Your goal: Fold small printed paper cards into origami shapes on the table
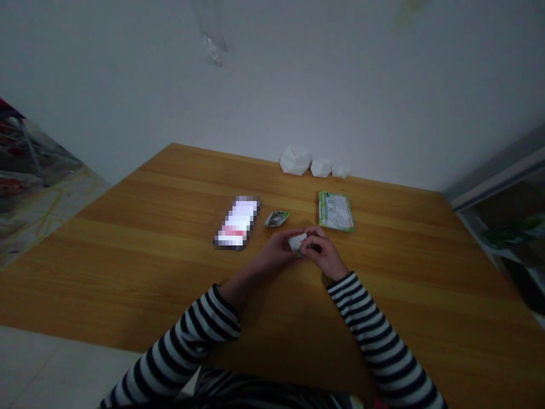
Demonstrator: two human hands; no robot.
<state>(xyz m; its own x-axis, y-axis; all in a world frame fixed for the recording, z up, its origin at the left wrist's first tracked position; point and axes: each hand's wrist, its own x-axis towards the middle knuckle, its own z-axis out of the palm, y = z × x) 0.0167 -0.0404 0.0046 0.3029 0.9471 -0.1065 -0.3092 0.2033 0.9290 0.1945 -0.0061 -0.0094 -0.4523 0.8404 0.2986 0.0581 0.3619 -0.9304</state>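
I hold a small white packet (297,242) pinched between my left grip (276,253) and right grip (323,254); a foil sachet (276,218) and green-edged card (336,211) lie apart on the wooden surface (128,272).

A wooden table (128,272) fills the middle of the frame. On it, left of centre, lies a phone-shaped object (237,222) blurred by pixelation, with a crumpled foil sachet (276,218) just to its right and a green-edged printed card (336,211) beyond that. Three crumpled white pieces (294,161) sit along the far edge against a white wall (340,74). A clear plastic strip (212,40) clings to the wall, upper centre. A green item (515,230) lies on a shelf at right.
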